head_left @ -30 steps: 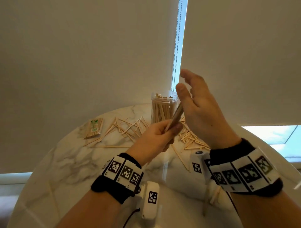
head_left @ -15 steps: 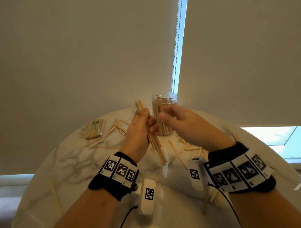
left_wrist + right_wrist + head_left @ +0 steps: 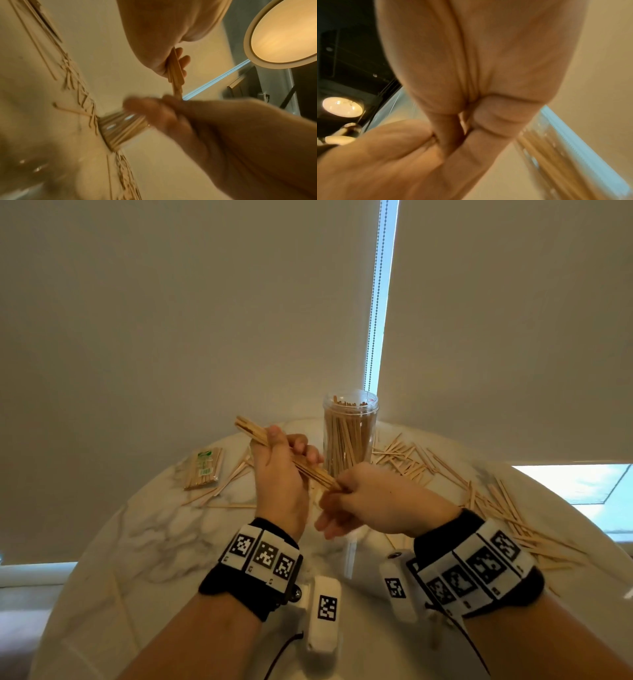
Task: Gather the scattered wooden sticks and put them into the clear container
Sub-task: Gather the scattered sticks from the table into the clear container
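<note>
My left hand (image 3: 291, 453) grips a bundle of wooden sticks (image 3: 260, 436) around its middle, tilted with the top end to the upper left. My right hand (image 3: 339, 491) pinches the bundle's lower end. Both hands hover above the table, just in front of the clear container (image 3: 350, 436), which stands upright and packed with sticks. In the left wrist view the bundle (image 3: 175, 75) runs from my left hand (image 3: 171, 65) down into my right hand's fingers (image 3: 159, 108), with the container (image 3: 120, 128) behind. The right wrist view shows my curled right fingers (image 3: 496, 117) and the container (image 3: 556, 155).
Loose sticks (image 3: 445, 474) lie scattered over the right side of the round marble table (image 3: 144, 542), with a few more sticks (image 3: 233, 474) on the left. A wrapped packet of sticks (image 3: 205, 469) lies at the far left. A window blind hangs behind the table.
Both hands dropped from in front of the container's mouth. The bundle swung from pointing up-right to up-left, and my right hand went from open above it to pinching its lower end.
</note>
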A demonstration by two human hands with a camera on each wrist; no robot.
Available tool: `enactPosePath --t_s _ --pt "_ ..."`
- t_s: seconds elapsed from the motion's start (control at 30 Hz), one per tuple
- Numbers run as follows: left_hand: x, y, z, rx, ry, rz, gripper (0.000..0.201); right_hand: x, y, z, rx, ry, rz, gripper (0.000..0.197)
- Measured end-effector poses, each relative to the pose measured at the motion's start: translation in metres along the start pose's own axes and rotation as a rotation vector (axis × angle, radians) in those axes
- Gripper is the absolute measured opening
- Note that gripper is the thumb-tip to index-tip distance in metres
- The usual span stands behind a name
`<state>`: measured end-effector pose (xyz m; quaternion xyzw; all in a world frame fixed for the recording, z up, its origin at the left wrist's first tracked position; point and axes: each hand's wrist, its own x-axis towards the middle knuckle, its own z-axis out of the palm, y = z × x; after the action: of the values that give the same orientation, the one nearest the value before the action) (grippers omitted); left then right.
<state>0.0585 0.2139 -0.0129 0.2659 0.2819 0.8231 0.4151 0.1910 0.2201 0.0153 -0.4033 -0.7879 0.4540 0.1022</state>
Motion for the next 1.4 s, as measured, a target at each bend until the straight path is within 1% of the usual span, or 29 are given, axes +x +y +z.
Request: enactPosePath --t_s 0.03,0.1,0.17,0.2,0.23,0.3,0.33,0.37,0.4,0.47,0.5,0.57,0.6,0.67,0.73,0.8,0.87,0.9,1.0,1.1,1.17,1.23,1.27,1.3,1.4 --pt "-0.003 -0.002 0.003 0.021 -0.025 -0.015 0.014 0.001 -0.001 0.001 0.023 0.021 -0.012 0.017" --pt "-0.005 -0.007 0.004 0.081 -0.045 -0.009 0.015 0.001 -0.001 -0.001 -0.010 0.029 -0.017 0.015" --pt "-0.004 -0.008 0.001 0.140 -0.034 0.017 0.018 0.002 0.003 -0.005 -0.050 0.033 -0.010 0.029" --pt "-0.004 -0.008 -0.001 0.169 -0.035 0.022 0.022 0.001 0.003 -0.006 -0.059 0.065 -0.007 0.034" --pt "-0.006 -0.010 0.000 0.190 -0.055 0.010 0.027 0.001 0.002 -0.005 -0.074 0.104 -0.020 0.033" --pt "-0.011 -0.014 0.003 0.206 -0.133 -0.066 0.035 0.001 -0.003 -0.001 -0.163 0.173 -0.105 0.017" --pt "-0.015 -0.016 0.006 0.217 -0.172 -0.110 0.036 0.001 -0.004 0.000 -0.211 0.200 -0.144 0.009" --pt "-0.017 -0.017 0.008 0.227 -0.202 -0.153 0.034 0.002 -0.003 0.000 -0.247 0.224 -0.174 0.013" --pt "-0.019 -0.017 0.008 0.220 -0.218 -0.193 0.030 0.002 -0.001 -0.001 -0.281 0.243 -0.181 0.022" --pt "-0.015 -0.013 0.006 0.155 -0.196 -0.239 0.017 0.000 0.003 -0.009 -0.359 0.262 -0.142 0.034" --pt "-0.011 -0.010 0.003 0.101 -0.146 -0.240 0.018 -0.002 0.005 -0.014 -0.408 0.247 -0.103 0.036" --pt "-0.003 -0.007 -0.005 -0.021 -0.009 -0.211 0.031 -0.006 0.009 -0.022 -0.486 0.192 -0.017 0.036" --pt "0.000 -0.006 -0.007 -0.041 0.021 -0.203 0.031 -0.008 0.011 -0.024 -0.513 0.174 0.007 0.036" --pt "0.000 -0.008 -0.007 0.012 -0.005 -0.234 0.023 -0.006 0.015 -0.024 -0.550 0.183 0.008 0.036" --pt "-0.004 -0.012 -0.005 0.054 -0.038 -0.275 0.029 -0.001 0.018 -0.022 -0.587 0.218 -0.006 0.035" --pt "-0.006 -0.016 -0.004 0.073 -0.058 -0.289 0.036 0.001 0.020 -0.024 -0.550 0.240 0.000 0.044" --pt "-0.005 -0.016 -0.004 0.116 -0.080 -0.289 0.037 -0.001 0.022 -0.030 -0.445 0.276 -0.013 0.060" --pt "-0.005 -0.015 -0.005 0.156 -0.093 -0.284 0.036 -0.003 0.022 -0.034 -0.411 0.299 -0.031 0.064" --pt "-0.007 -0.014 -0.004 0.312 -0.154 -0.281 0.037 -0.010 0.022 -0.044 -0.389 0.336 -0.077 0.055" --pt "-0.005 -0.011 0.003 0.399 -0.179 -0.249 0.042 -0.018 0.026 -0.059 -0.377 0.396 -0.071 0.054" --pt "0.003 -0.007 0.010 0.421 -0.123 -0.201 0.035 -0.027 0.028 -0.073 -0.359 0.462 -0.058 0.053" --pt "0.017 -0.004 0.020 0.456 -0.063 -0.183 0.025 -0.039 0.028 -0.084 -0.321 0.563 -0.067 0.054" --pt "0.026 -0.003 0.025 0.510 -0.058 -0.185 0.027 -0.044 0.028 -0.090 -0.296 0.622 -0.080 0.055" --pt "0.036 -0.002 0.029 0.590 -0.071 -0.188 0.039 -0.047 0.025 -0.094 -0.278 0.675 -0.091 0.055" --pt "0.066 -0.007 0.038 0.889 -0.131 -0.156 0.097 -0.038 0.005 -0.108 -0.332 0.762 -0.106 0.054"
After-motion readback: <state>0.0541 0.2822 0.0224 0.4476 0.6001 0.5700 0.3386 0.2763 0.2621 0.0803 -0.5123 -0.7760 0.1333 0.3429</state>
